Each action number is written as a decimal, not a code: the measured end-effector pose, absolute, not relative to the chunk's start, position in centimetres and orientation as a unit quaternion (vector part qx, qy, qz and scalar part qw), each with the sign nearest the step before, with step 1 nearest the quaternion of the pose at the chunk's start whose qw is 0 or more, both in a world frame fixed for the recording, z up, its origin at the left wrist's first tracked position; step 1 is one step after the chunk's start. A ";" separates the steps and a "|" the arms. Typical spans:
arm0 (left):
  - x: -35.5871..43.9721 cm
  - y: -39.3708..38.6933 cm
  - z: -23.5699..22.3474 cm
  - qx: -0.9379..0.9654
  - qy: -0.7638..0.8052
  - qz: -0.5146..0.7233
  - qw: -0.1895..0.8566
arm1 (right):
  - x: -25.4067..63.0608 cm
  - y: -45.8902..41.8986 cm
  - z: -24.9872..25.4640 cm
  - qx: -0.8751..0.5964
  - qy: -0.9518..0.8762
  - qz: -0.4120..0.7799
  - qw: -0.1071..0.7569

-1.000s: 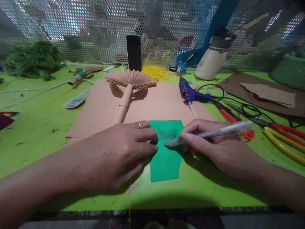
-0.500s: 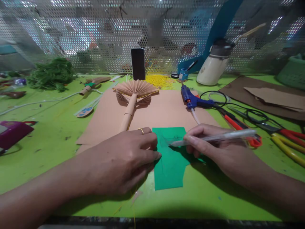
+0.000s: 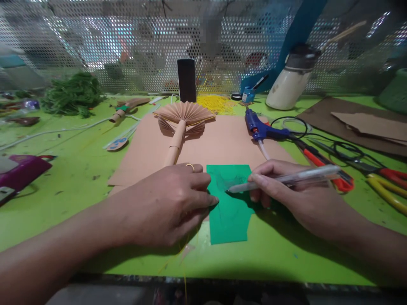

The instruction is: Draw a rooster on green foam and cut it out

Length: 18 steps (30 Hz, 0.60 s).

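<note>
A piece of green paper (image 3: 230, 220) with thin dark pen lines lies in front of me, its upper part over a tan paper sheet (image 3: 219, 140). My left hand (image 3: 178, 203), fingers curled and a ring on one, presses down the paper's left edge. In my right hand (image 3: 280, 186) is a pen (image 3: 295, 174) with a clear barrel, pinched between thumb and fingers. Its tip touches the green paper near the middle. Just beyond my left hand stands a pleated paper fan shape (image 3: 182, 111) on a rolled paper stem (image 3: 178, 137).
A blue glue gun (image 3: 260, 127) with its cable lies at right, beside a red cutter (image 3: 327, 169) and scissors (image 3: 386, 192). A dark phone (image 3: 186, 80) leans at the back by yellow strands (image 3: 213, 104). Left are green shreds (image 3: 73, 93) and a purple tool (image 3: 23, 173).
The pen tip has shifted slightly along the green paper, and the pen lies a little flatter. My left hand stays on the paper's edge. The whole view has shifted slightly.
</note>
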<state>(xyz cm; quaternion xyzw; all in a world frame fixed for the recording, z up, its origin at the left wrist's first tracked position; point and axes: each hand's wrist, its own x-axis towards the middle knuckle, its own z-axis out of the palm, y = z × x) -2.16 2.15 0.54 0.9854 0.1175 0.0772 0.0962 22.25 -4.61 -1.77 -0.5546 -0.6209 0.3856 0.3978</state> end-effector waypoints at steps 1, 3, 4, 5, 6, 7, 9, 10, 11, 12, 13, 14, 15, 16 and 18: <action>-2.2 2.2 0.5 0.986 0.115 0.075 0.096 | 22.2 -4.6 -1.8 -0.552 -0.625 0.384 0.395; -2.2 2.3 0.5 0.987 0.113 0.069 0.095 | 22.3 -4.5 -1.8 -0.550 -0.632 0.381 0.391; -2.2 2.4 0.4 0.987 0.113 0.067 0.094 | 22.3 -4.5 -1.8 -0.552 -0.635 0.376 0.389; -2.2 2.4 0.4 0.987 0.112 0.067 0.091 | 22.3 -4.5 -1.9 -0.554 -0.638 0.370 0.387; -2.3 2.4 0.4 0.987 0.111 0.069 0.089 | 22.4 -4.5 -1.9 -0.557 -0.640 0.364 0.384; -2.3 2.5 0.3 0.988 0.108 0.075 0.087 | 22.4 -4.5 -2.0 -0.558 -0.643 0.361 0.381; -2.3 2.5 0.3 0.988 0.102 0.086 0.083 | 22.5 -4.6 -2.0 -0.559 -0.646 0.359 0.375; -2.3 2.6 0.3 0.987 0.101 0.090 0.083 | 22.6 -4.7 -1.9 -0.561 -0.645 0.361 0.372; -2.3 2.6 0.3 0.987 0.100 0.092 0.084 | 22.6 -4.7 -1.9 -0.565 -0.640 0.363 0.373; -2.3 2.6 0.3 0.987 0.100 0.094 0.086 | 22.6 -4.7 -1.9 -0.570 -0.632 0.365 0.377; -2.3 2.5 0.3 0.986 0.101 0.095 0.089 | 22.6 -4.7 -1.8 -0.576 -0.622 0.366 0.384; -2.3 2.5 0.3 0.986 0.103 0.095 0.093 | 22.6 -4.7 -1.8 -0.581 -0.609 0.369 0.394; -2.2 2.5 0.3 0.985 0.104 0.095 0.096 | 22.6 -4.6 -1.8 -0.583 -0.598 0.373 0.405; -2.2 2.5 0.3 0.985 0.105 0.092 0.099 | 22.6 -4.5 -1.8 -0.583 -0.591 0.376 0.412; -2.2 2.4 0.4 0.985 0.106 0.086 0.104 | 22.5 -4.4 -1.8 -0.573 -0.598 0.385 0.406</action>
